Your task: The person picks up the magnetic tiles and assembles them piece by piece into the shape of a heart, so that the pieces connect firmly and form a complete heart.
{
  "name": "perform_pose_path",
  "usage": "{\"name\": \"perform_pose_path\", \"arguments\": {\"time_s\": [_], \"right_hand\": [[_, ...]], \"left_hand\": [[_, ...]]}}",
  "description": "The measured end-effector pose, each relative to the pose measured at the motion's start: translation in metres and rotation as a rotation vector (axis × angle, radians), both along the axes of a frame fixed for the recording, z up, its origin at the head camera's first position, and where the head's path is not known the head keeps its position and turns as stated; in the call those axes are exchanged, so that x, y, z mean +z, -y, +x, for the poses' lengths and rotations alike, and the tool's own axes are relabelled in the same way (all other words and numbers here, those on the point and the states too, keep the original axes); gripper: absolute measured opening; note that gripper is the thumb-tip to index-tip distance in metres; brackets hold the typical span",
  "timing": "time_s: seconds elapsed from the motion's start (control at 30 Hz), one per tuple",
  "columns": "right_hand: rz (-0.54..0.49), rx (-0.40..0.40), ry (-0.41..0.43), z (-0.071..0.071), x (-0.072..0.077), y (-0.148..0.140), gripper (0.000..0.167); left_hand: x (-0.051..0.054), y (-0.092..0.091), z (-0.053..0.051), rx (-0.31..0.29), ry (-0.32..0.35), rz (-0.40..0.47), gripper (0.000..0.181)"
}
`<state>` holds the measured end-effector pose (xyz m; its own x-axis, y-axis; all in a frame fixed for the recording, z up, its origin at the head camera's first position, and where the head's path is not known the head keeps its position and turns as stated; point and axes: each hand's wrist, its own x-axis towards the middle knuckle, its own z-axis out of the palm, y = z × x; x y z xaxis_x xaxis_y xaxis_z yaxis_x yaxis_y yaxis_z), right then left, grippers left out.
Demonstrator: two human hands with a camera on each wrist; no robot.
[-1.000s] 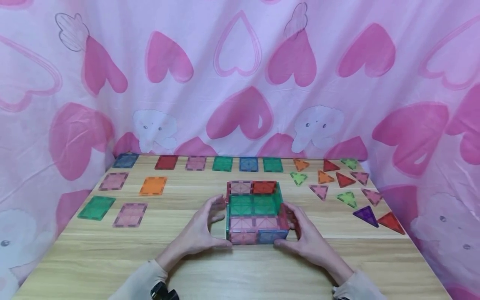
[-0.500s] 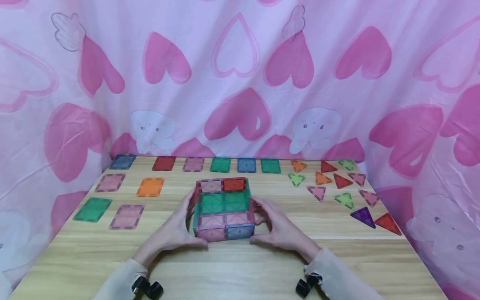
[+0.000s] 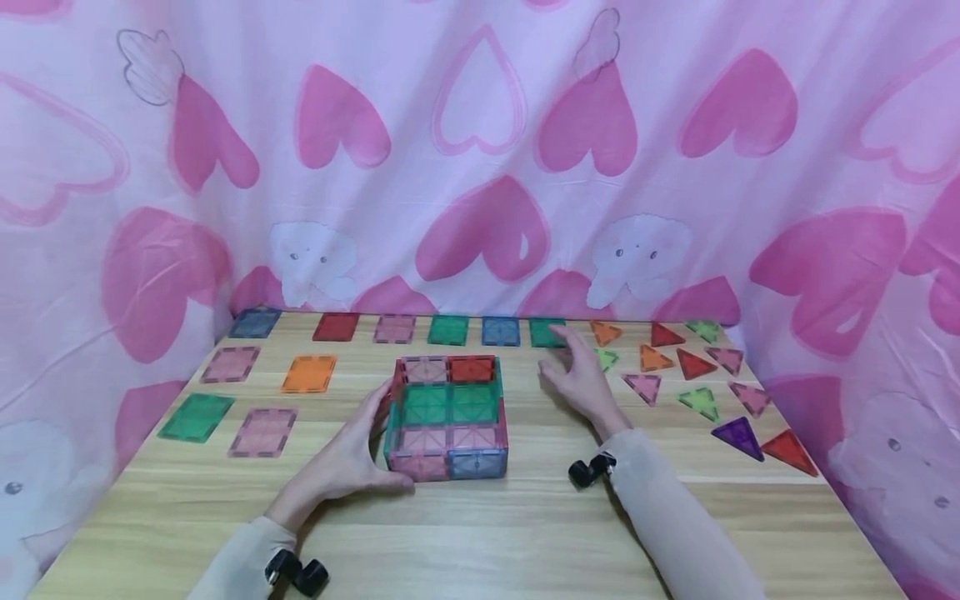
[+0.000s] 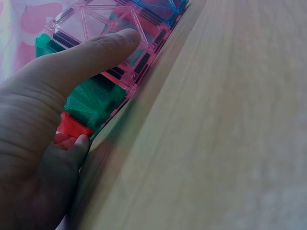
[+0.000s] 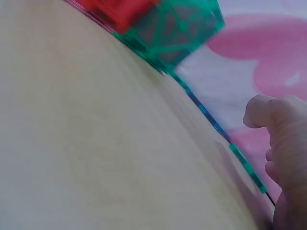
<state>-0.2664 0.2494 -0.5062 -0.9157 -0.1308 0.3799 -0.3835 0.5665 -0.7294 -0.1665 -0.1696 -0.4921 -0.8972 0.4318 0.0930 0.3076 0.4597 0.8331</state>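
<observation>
A low open-topped box of clear magnetic tiles (image 3: 418, 467) stands on the table, with pink, red, green and blue panels. My left hand (image 3: 337, 467) grips its left side; in the left wrist view the thumb of that hand (image 4: 72, 72) lies across a pink tile (image 4: 96, 21). My right hand (image 3: 585, 379) is off the box, over the table just in front of a green square tile (image 3: 546, 332), holding nothing. The right wrist view shows the right hand (image 5: 288, 139) at the edge, fingers partly hidden, the box's green wall (image 5: 172, 31) apart from it.
Square tiles lie along the back, among them a blue one (image 3: 500, 331) and a red one (image 3: 336, 327). More squares are at the left, including an orange one (image 3: 309, 374). Triangles lie at the right, with a purple one (image 3: 738, 438). A pink curtain (image 3: 480, 108) surrounds the table (image 3: 480, 542).
The box has shifted left with both hands around it. Since then my right hand has let go and moved away toward the back right, while my left hand has stayed on the box.
</observation>
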Motion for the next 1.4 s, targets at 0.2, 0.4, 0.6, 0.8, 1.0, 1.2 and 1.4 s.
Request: {"name": "perform_pose_path", "arguments": {"time_s": [0.2, 0.4, 0.6, 0.8, 1.0, 1.2, 1.4], "right_hand": [[0.123, -0.043, 0.056, -0.007, 0.001, -0.006, 0.075], [0.202, 0.005, -0.002, -0.004, 0.001, -0.003, 0.053], [0.176, 0.004, 0.007, -0.002, 0.001, -0.001, 0.048], [0.248, -0.028, 0.02, -0.005, -0.001, -0.002, 0.072], [0.07, -0.031, 0.091, -0.001, 0.004, 0.001, 0.079], [-0.176, 0.094, 0.087, 0.01, 0.031, 0.019, 0.078], [-0.118, 0.315, 0.047, 0.024, 0.06, 0.048, 0.086]], "left_hand": [[0.0, -0.002, -0.002, 0.002, 0.012, 0.008, 0.15], [0.0, -0.001, -0.003, 0.012, 0.021, 0.007, 0.148], [-0.001, 0.0, -0.004, 0.005, 0.02, 0.007, 0.148], [-0.001, 0.001, -0.005, -0.014, 0.009, 0.007, 0.149], [-0.002, 0.002, -0.004, -0.041, -0.002, 0.014, 0.15], [-0.002, 0.003, -0.001, -0.045, -0.006, 0.007, 0.149], [-0.002, 0.002, -0.002, -0.043, -0.014, 0.0, 0.15]]}}
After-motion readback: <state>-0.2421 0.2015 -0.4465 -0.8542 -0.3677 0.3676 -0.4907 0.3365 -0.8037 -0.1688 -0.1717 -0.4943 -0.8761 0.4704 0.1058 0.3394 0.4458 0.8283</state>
